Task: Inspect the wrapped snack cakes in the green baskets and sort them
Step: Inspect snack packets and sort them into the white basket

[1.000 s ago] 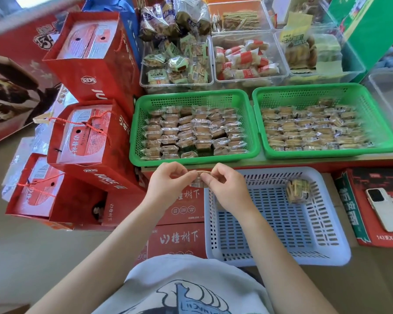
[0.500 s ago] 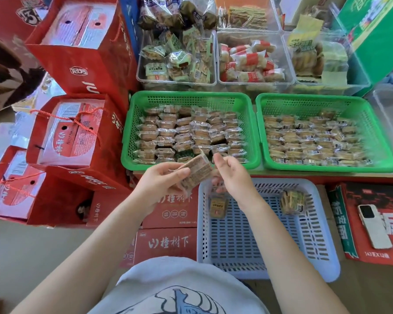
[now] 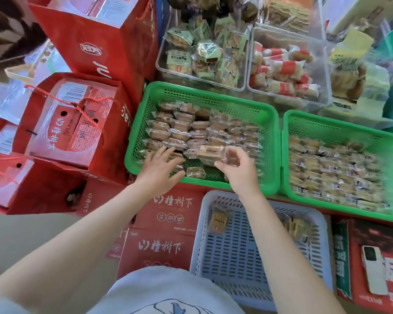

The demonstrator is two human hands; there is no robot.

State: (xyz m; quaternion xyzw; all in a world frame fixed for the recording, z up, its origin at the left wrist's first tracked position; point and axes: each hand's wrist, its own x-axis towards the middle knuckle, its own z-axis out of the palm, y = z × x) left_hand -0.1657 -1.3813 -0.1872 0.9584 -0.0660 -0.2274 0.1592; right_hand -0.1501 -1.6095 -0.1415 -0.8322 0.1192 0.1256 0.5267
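Because the wrapped snack cake point(image 3: 210, 152), pinched by the right hand point(image 3: 237, 171) over the left green basket point(image 3: 268, 141) at frame centre, looks light, soft and slippery-filmed, grip its body gently; left hand point(image 3: 161, 169) rests spread on neighbouring cakes.

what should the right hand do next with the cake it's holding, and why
Probably set it down in the bare gap at the near edge of the left green basket. The right hand pinches a wrapped cake just above that gap, while the left hand lies spread over the neighbouring cakes.
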